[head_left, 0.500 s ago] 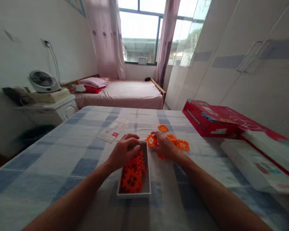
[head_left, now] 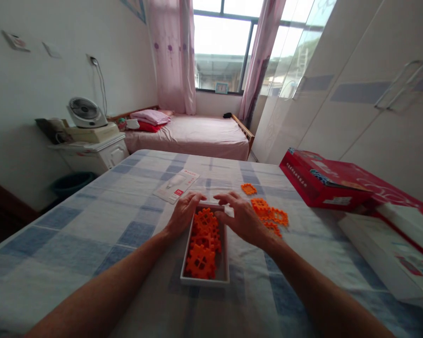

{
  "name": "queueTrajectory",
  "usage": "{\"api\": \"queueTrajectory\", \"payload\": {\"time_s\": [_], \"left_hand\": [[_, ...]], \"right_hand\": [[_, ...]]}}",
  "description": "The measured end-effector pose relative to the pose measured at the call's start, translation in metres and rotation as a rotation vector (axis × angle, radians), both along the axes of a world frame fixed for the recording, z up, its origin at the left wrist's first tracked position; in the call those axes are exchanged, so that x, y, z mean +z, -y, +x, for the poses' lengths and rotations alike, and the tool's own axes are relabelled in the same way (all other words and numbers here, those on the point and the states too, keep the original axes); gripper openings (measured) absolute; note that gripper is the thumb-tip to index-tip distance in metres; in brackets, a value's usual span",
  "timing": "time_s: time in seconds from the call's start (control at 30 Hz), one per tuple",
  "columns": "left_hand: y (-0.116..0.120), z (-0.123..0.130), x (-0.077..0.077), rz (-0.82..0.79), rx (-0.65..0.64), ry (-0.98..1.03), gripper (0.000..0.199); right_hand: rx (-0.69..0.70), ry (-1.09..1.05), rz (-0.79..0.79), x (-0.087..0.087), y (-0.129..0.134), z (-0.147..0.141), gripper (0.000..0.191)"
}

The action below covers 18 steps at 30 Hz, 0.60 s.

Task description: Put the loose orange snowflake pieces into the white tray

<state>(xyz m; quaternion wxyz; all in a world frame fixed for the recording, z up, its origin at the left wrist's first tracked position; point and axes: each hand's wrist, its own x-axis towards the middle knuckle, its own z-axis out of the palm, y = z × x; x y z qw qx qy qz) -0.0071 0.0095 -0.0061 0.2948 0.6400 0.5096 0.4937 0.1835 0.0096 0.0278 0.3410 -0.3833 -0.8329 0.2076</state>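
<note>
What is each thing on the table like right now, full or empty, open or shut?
White tray: nearly full of orange pieces.
Orange pieces in the tray: heaped up.
Loose orange pieces: lying flat on the cloth.
Red box: lid shut.
Leaflet: lying flat.
Left hand: fingers curled on the tray's rim.
Right hand: open, fingers spread by the tray's far end.

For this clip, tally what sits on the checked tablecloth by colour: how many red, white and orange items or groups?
Red: 1, the red box.
White: 3, the tray, the leaflet, the white box.
Orange: 2 groups, pieces in the tray and loose pieces; single pieces too blurred to count.
Total: 6.
</note>
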Motion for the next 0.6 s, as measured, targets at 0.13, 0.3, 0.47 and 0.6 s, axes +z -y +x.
{"api": "queueTrajectory", "payload": {"time_s": [0.13,0.3,0.47,0.6], "left_hand": [[0.0,-0.001,0.0,0.0,-0.1,-0.02,0.035],[0.001,0.0,-0.002,-0.012,-0.161,-0.035,0.029],[-0.001,0.0,-0.004,-0.03,-0.141,-0.047,0.03],[-0.002,-0.001,-0.007,-0.039,-0.134,-0.044,0.029]], "right_hand": [[-0.168,0.203,0.091,-0.004,-0.008,0.026,0.038],[-0.095,0.592,-0.098,-0.02,-0.007,0.061,0.085],[-0.15,0.595,0.033,-0.033,-0.004,0.06,0.06],[-0.16,0.577,0.183,-0.034,-0.004,0.058,0.031]]}}
